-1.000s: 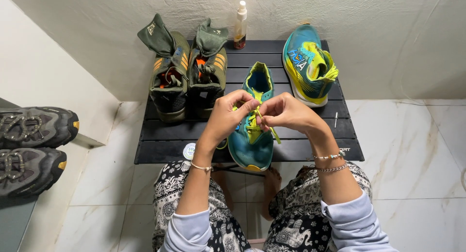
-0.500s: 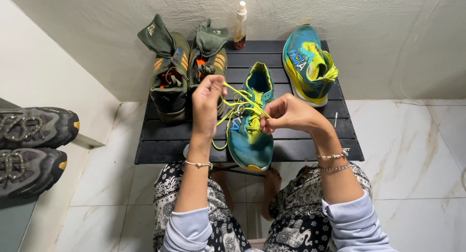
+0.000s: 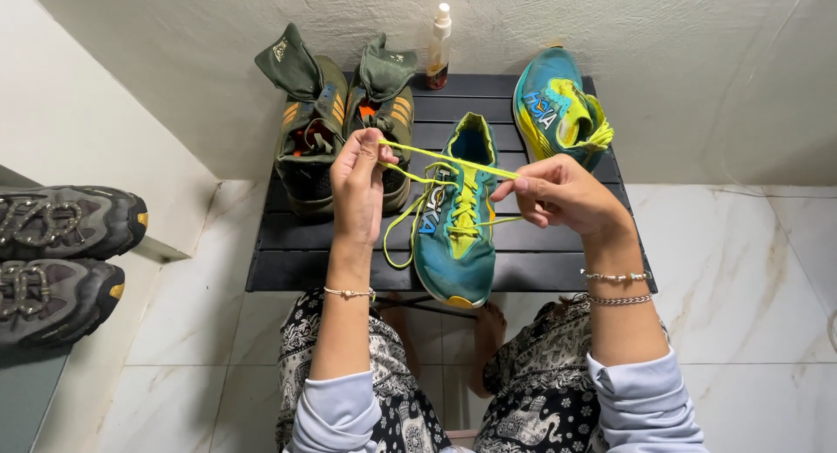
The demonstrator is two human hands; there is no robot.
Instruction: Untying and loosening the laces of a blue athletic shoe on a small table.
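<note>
Since earlier, hands parted wider; left hand [image 3: 359, 181] and right hand [image 3: 558, 194] each pinched one yellow lace [image 3: 445, 159] above one teal mesh shoe [image 3: 458, 222].

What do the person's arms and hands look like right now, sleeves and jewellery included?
Both hands are bare, no gloves. The left hand has one thin beaded bracelet at the wrist. The right hand has two thin bracelets, one beaded, one chain-like. Pale lavender-grey sleeves are pushed up towards the elbows.

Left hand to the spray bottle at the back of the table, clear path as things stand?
Probably not right away. The left hand is pinching the yellow lace, and the green boots stand between it and the spray bottle; it would need to drop the lace and go over them.
</note>
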